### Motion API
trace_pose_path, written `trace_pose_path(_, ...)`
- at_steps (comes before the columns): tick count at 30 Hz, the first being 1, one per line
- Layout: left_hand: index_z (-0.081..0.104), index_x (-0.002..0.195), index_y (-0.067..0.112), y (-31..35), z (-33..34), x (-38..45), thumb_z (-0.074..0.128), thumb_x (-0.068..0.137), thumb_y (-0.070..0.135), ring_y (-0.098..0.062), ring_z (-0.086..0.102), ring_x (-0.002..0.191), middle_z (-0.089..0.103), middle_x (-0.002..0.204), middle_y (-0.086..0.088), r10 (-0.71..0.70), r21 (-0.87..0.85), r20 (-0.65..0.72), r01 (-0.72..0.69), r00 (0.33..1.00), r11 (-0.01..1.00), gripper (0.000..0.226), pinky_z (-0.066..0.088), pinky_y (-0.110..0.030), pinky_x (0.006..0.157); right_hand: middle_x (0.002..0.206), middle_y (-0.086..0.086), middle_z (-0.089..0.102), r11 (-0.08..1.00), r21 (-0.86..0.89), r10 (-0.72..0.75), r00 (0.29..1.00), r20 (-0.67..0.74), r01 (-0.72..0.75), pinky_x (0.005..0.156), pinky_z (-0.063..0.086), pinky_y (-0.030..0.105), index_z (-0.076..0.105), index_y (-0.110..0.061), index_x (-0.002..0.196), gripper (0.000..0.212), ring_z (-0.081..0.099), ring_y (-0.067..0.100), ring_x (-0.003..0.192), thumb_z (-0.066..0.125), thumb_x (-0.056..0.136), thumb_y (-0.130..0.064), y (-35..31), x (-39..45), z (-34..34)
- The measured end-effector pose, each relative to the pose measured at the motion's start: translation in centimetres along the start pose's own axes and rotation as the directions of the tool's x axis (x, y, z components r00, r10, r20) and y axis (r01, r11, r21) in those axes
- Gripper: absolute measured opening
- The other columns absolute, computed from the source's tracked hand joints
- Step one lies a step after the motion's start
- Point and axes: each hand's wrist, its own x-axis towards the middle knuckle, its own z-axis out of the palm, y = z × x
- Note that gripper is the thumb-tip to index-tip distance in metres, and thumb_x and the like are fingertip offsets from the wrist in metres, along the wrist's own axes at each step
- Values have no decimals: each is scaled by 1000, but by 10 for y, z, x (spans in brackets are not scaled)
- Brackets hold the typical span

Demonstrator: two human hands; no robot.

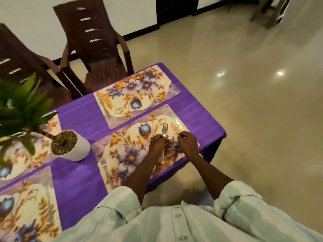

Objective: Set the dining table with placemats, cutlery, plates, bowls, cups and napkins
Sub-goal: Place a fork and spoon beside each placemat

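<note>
- Left hand (158,143) fingers are pinching a fork (164,130) over the near placemat (132,154); right hand (187,143) is pinching something unclear.
- Placemats are lying on the counter (78,123); plates, bowls, cups, napkins are remaining.

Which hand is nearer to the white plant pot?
Left. The left hand, holding the fork, lies right of the white plant pot; the right hand is farther right.

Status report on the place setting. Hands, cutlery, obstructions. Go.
Left hand gripping fork, tines up, over near placemat. Right hand closed beside it, contents unclear. Potted plant off to the left, not obstructing.
</note>
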Motion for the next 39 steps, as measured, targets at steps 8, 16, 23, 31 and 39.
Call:
trace_pose_path(8,53,93,3,54,200,59,41,97,2,-19,62,49,66,76,-16,118,-127,-30,-121,993,984,13,46,-28,47,91,11,73,992,-104,-69,998,-10,67,79,50,36,73,-7,87,19,65,29,88,56,88,-16,52,161,-145)
trace_pose_path(16,61,89,-4,110,374,103,57,90,-2,-30,66,67,61,74,-17,-46,-321,36,55,998,945,5,61,-40,66,85,5,74,997,-62,57,998,37,-54,79,57,40,75,-13,86,18,69,25,78,59,85,-18,100,284,-290)
trace_pose_path(23,64,93,-10,163,433,173,61,86,-6,-29,69,70,67,76,-21,-116,-383,14,113,993,917,8,60,-39,70,68,7,70,996,12,85,990,117,-87,67,56,39,71,-14,76,14,69,24,66,59,82,-13,90,376,-332)
trace_pose_path(31,67,80,3,246,447,286,65,85,3,-15,57,65,65,77,-7,-220,-336,8,210,975,918,5,45,-27,57,74,11,64,970,132,146,921,362,-205,52,44,25,66,-1,85,15,59,20,58,65,89,-15,38,521,-323)
trace_pose_path(39,69,93,4,398,413,399,68,83,5,-19,64,74,68,79,-8,-112,-393,-52,82,992,916,9,53,-31,70,89,7,68,889,213,211,777,594,-405,74,50,33,69,-7,97,15,62,20,78,61,90,-18,-80,685,-277)
